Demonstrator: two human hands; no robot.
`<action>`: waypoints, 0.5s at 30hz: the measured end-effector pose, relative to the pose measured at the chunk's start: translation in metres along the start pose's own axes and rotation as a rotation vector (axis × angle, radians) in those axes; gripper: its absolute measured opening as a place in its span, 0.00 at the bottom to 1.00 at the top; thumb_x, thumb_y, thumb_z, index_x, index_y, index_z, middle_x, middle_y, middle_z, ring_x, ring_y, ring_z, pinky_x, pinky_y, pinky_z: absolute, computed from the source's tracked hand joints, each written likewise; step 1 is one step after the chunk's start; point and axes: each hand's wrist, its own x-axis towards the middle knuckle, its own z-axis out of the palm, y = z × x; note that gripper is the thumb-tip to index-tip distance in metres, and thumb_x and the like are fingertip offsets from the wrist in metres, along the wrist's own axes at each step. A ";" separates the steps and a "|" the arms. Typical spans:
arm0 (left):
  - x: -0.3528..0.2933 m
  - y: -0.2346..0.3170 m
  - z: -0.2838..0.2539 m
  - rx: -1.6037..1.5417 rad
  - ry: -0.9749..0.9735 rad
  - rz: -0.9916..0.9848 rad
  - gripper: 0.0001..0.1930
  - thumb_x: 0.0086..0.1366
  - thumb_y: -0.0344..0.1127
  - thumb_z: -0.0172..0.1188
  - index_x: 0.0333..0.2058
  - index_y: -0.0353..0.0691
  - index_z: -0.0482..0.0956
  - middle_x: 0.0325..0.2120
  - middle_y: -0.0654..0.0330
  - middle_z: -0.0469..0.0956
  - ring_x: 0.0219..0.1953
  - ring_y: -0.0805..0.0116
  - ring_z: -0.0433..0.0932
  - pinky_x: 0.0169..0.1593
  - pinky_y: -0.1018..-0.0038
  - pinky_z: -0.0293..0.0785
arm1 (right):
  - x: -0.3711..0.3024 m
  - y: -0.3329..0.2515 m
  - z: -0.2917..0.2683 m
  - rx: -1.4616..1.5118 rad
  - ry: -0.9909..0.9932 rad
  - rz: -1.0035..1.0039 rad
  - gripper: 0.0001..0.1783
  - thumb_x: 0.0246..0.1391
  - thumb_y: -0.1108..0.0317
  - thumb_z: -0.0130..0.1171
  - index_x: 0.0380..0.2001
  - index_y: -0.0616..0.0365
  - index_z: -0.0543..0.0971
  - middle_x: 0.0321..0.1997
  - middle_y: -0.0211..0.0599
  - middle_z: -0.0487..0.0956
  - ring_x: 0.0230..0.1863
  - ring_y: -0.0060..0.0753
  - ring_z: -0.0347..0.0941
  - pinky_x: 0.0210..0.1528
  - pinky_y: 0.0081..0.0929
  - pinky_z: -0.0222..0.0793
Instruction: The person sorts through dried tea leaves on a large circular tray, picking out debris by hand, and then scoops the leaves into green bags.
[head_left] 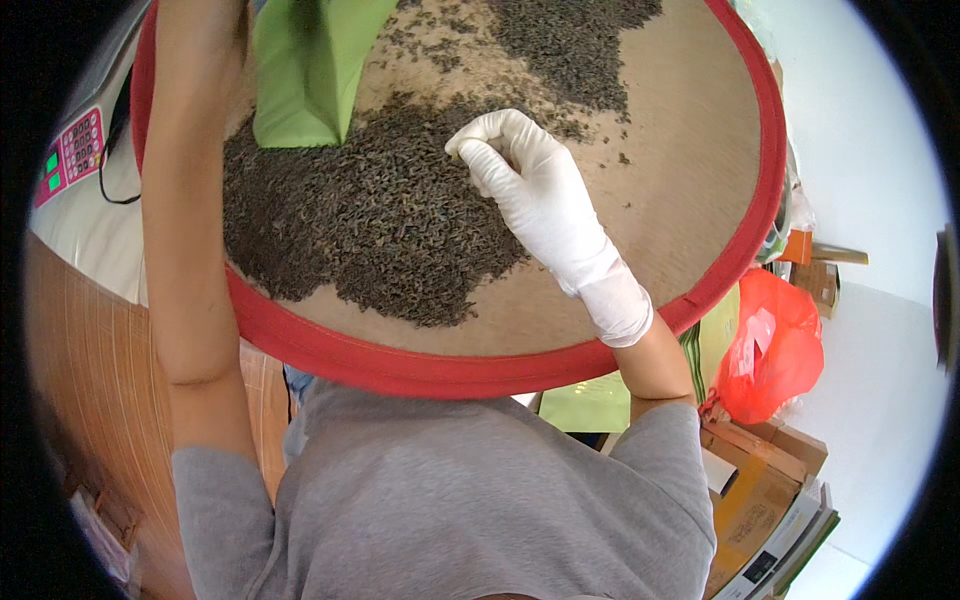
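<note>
My right hand (520, 165), in a white glove, hovers over the pile with thumb and forefinger pinched together. Whatever sits between those fingertips, if anything, is too small to name. Below them, dark curled dried leaves (390, 230) that look like tea lie in a broad heap on a round, red-rimmed tray (680, 170). A smaller heap of the same leaves (570, 45) is at the far side. A green bag (310, 80) comes down from the top edge, its lower end against the near heap. My bare left forearm (185, 200) reaches up beside the bag; its hand is beyond the picture.
At the left stands a pink-faced device with a keypad (82, 145) and a dark cable. Right of the tray are a red plastic bag (770, 345) and cardboard boxes (750, 500). Green packaging (585, 403) shows under the tray's near rim. Wooden flooring (100, 370) lies lower left.
</note>
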 end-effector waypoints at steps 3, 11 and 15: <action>-0.021 -0.020 0.029 0.341 0.064 0.257 0.18 0.69 0.37 0.52 0.53 0.35 0.76 0.48 0.58 0.79 0.48 0.72 0.78 0.53 0.78 0.71 | -0.002 -0.016 -0.017 -0.038 0.016 0.138 0.09 0.64 0.67 0.56 0.36 0.63 0.78 0.28 0.27 0.78 0.31 0.15 0.69 0.34 0.17 0.67; -0.016 -0.024 0.021 0.396 0.049 0.282 0.18 0.70 0.35 0.51 0.55 0.36 0.77 0.54 0.58 0.76 0.54 0.72 0.74 0.60 0.78 0.65 | -0.010 -0.015 -0.055 0.264 -0.332 0.249 0.14 0.67 0.60 0.50 0.44 0.59 0.75 0.54 0.41 0.78 0.54 0.30 0.75 0.57 0.26 0.74; -0.013 -0.027 0.026 0.350 0.208 0.173 0.18 0.69 0.37 0.53 0.54 0.36 0.77 0.50 0.59 0.78 0.51 0.71 0.76 0.56 0.77 0.68 | -0.020 -0.027 -0.087 -0.034 -0.088 0.183 0.14 0.66 0.62 0.52 0.41 0.63 0.76 0.56 0.44 0.76 0.55 0.31 0.75 0.55 0.28 0.76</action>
